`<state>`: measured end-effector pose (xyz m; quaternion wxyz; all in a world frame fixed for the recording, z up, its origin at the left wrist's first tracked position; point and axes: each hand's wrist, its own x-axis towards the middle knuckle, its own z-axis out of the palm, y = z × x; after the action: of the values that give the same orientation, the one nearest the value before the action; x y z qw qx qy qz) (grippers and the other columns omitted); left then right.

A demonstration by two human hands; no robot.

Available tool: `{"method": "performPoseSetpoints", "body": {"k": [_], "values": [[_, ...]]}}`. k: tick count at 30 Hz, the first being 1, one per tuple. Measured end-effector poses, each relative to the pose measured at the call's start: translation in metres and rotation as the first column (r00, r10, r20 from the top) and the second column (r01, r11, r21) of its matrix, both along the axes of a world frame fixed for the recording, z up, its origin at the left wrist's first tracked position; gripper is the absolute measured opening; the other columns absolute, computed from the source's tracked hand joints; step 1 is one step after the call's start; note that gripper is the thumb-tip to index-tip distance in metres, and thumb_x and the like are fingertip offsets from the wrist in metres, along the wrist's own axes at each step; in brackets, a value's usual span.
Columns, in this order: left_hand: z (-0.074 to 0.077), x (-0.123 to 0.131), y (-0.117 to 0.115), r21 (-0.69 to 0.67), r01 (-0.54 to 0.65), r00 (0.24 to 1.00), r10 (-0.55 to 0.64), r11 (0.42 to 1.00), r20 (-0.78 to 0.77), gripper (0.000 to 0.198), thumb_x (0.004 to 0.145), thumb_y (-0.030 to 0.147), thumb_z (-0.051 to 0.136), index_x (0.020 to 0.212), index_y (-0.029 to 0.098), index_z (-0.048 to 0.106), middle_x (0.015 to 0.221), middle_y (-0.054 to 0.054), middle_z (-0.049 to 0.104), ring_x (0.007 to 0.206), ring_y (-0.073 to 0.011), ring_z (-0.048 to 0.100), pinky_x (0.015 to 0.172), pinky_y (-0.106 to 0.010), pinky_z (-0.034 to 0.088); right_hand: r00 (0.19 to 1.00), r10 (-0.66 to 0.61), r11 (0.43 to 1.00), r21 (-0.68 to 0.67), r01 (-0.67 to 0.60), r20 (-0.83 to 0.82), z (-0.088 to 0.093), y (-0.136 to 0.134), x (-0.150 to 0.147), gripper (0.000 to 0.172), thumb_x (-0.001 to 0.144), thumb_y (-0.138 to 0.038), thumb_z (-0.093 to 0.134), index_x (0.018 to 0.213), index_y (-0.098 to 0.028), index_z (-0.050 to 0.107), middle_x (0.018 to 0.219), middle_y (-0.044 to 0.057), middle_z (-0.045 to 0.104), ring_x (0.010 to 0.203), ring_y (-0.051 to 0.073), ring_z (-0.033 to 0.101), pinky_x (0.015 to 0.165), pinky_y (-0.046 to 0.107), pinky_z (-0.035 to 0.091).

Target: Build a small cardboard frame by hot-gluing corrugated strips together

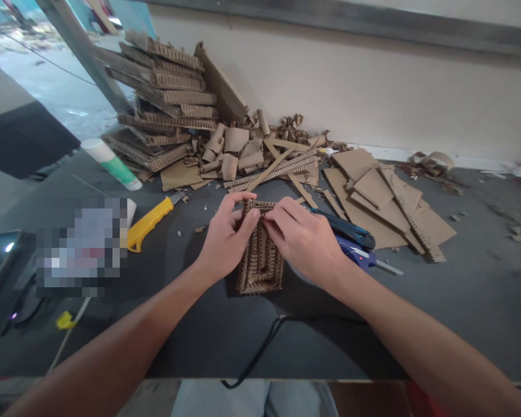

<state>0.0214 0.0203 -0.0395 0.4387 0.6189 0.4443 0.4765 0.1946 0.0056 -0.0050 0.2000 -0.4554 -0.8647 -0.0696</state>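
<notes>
A small rectangular piece [260,285] of layered corrugated cardboard strips, stepped inward toward a narrow slot, rests on the dark table before me. My left hand [226,240] is closed around its upper left side, thumb on the inner edge and fingers along the outside. At the upper right part of the piece, my right hand [308,240] pinches with thumb and fingertips; whatever lies between them is hidden. Just beyond the right hand lie a blue and black utility knife [351,229] and a blue glue gun [351,253] with a pale stick at its end.
A yellow-handled cutter [150,225] and a white and green tube [113,165] lie left. Behind are stacked corrugated slabs [173,87] and curled cardboard scraps [237,150]. Flat cardboard sheets [382,197] spread at right. A black cord [260,350] crosses the table's front edge.
</notes>
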Motion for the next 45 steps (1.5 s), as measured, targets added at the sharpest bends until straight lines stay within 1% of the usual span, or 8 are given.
{"method": "performPoseSetpoints", "body": {"k": [7, 14, 20, 25, 29, 34, 40, 45], "values": [[-0.004, 0.006, -0.003, -0.047, 0.034, 0.999, -0.032, 0.998, 0.026, 0.024, 0.097, 0.039, 0.057, 0.116, 0.025, 0.053, 0.059, 0.005, 0.053, 0.045, -0.0101, 0.044, 0.042, -0.021, 0.033, 0.994, -0.017, 0.976, -0.216, -0.008, -0.110, 0.019, -0.001, 0.005, 0.018, 0.096, -0.013, 0.053, 0.092, -0.013, 0.071, 0.092, 0.007, 0.066, 0.073, 0.015, 0.060, 0.061, 0.028, 0.042], [0.007, 0.004, -0.005, -0.070, 0.017, 0.990, -0.006, 0.997, 0.144, 0.033, 0.095, 0.045, 0.060, 0.120, 0.025, 0.054, 0.069, 0.003, 0.058, 0.051, -0.0088, 0.050, 0.047, -0.020, 0.039, 0.950, -0.049, 0.989, -0.150, 0.002, -0.309, 0.046, -0.001, 0.021, 0.013, 0.090, -0.012, 0.061, 0.089, -0.019, 0.072, 0.083, 0.003, 0.068, 0.069, 0.014, 0.060, 0.064, 0.027, 0.045], [0.013, 0.006, -0.004, -0.085, 0.027, 0.980, -0.009, 0.996, 0.200, 0.041, 0.086, 0.045, 0.072, 0.114, 0.021, 0.054, 0.080, 0.000, 0.067, 0.062, -0.0106, 0.061, 0.054, -0.021, 0.049, 0.938, -0.057, 0.986, -0.167, -0.001, -0.341, 0.045, -0.002, 0.019, 0.012, 0.089, -0.011, 0.062, 0.087, -0.020, 0.070, 0.086, 0.004, 0.069, 0.071, 0.015, 0.061, 0.066, 0.028, 0.046], [0.015, 0.006, -0.004, -0.036, -0.019, 0.988, 0.024, 0.999, 0.154, 0.037, 0.086, 0.042, 0.072, 0.109, 0.020, 0.054, 0.078, 0.000, 0.069, 0.061, -0.0107, 0.063, 0.053, -0.020, 0.049, 0.938, -0.041, 0.979, -0.203, -0.031, -0.344, 0.045, -0.004, 0.017, 0.010, 0.089, -0.012, 0.062, 0.086, -0.020, 0.067, 0.084, 0.004, 0.067, 0.074, 0.016, 0.062, 0.066, 0.028, 0.046], [0.013, 0.006, -0.005, 0.134, -0.124, 0.990, 0.114, 0.983, 0.080, 0.028, 0.091, 0.039, 0.067, 0.107, 0.021, 0.053, 0.080, 0.001, 0.065, 0.061, -0.0091, 0.061, 0.053, -0.019, 0.048, 0.933, -0.096, 0.973, -0.229, 0.015, -0.346, 0.045, -0.006, 0.015, 0.007, 0.087, -0.016, 0.065, 0.091, -0.020, 0.060, 0.089, 0.004, 0.065, 0.074, 0.016, 0.060, 0.064, 0.028, 0.043], [0.014, 0.009, -0.009, 0.320, -0.194, 0.980, 0.168, 0.927, 0.108, 0.024, 0.094, 0.033, 0.064, 0.108, 0.021, 0.049, 0.091, -0.002, 0.067, 0.074, -0.0105, 0.067, 0.060, -0.019, 0.052, 0.910, -0.173, 0.961, -0.267, 0.072, -0.378, 0.047, -0.012, 0.012, 0.019, 0.086, -0.023, 0.067, 0.094, -0.021, 0.050, 0.095, 0.004, 0.061, 0.062, 0.011, 0.053, 0.060, 0.028, 0.041], [0.018, 0.009, -0.011, 0.300, -0.210, 0.977, 0.191, 0.930, 0.093, 0.023, 0.093, 0.033, 0.065, 0.104, 0.020, 0.049, 0.068, 0.005, 0.056, 0.050, -0.0061, 0.051, 0.043, -0.016, 0.038, 0.923, -0.117, 0.981, -0.190, 0.049, -0.366, 0.040, -0.018, 0.005, 0.020, 0.086, -0.019, 0.066, 0.098, -0.022, 0.051, 0.101, 0.006, 0.059, 0.071, 0.015, 0.057, 0.059, 0.029, 0.041], [0.019, 0.008, -0.010, 0.211, -0.200, 0.978, 0.181, 0.957, 0.103, 0.029, 0.093, 0.042, 0.065, 0.103, 0.021, 0.048, 0.057, 0.008, 0.050, 0.042, -0.0065, 0.043, 0.039, -0.018, 0.031, 0.903, -0.179, 0.972, -0.210, 0.102, -0.391, 0.034, -0.015, 0.003, 0.018, 0.088, -0.025, 0.065, 0.097, -0.023, 0.050, 0.104, 0.006, 0.056, 0.074, 0.016, 0.057, 0.058, 0.029, 0.041]]}}
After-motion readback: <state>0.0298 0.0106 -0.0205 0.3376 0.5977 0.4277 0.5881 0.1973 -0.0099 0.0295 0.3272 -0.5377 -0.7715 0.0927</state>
